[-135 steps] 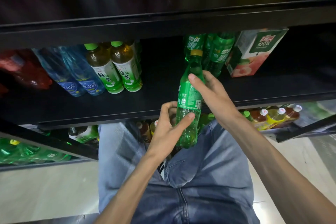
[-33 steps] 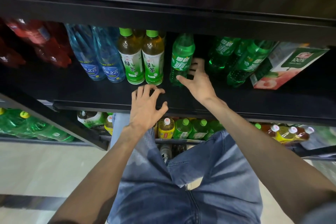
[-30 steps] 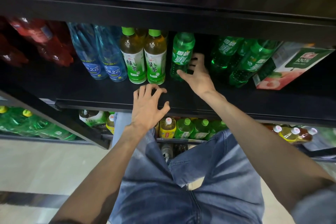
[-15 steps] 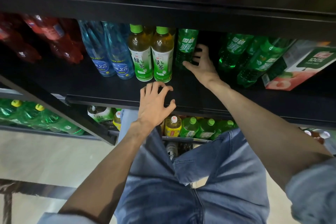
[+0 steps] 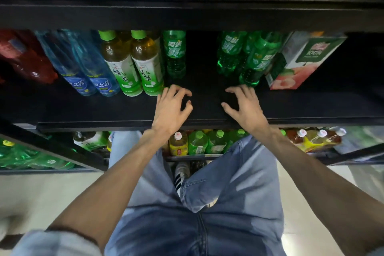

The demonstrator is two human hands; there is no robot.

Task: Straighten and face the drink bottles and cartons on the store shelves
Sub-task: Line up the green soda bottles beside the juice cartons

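A green soda bottle (image 5: pixel 174 54) stands upright on the black shelf (image 5: pixel 124 108), just right of two green tea bottles (image 5: pixel 133 64). Both hands hover over the shelf's front with loosely spread fingers, holding nothing. My left hand (image 5: pixel 171 108) is just below the soda bottle and touches no bottle. My right hand (image 5: pixel 244 106) is just below a cluster of leaning green soda bottles (image 5: pixel 247 58). Between the single bottle and the cluster is a dark gap.
Blue water bottles (image 5: pixel 83 68) and red bottles (image 5: pixel 22 56) fill the shelf's left. A peach juice carton (image 5: pixel 299 60) leans at the right. The upper shelf's edge (image 5: pixel 187 16) hangs low above. More bottles (image 5: pixel 197 141) sit on the lower shelf behind my knees.
My right hand has let go of the green soda bottle and pulled back to the shelf's front. The bottle now stands beside the green teas. My left hand shifted slightly forward.
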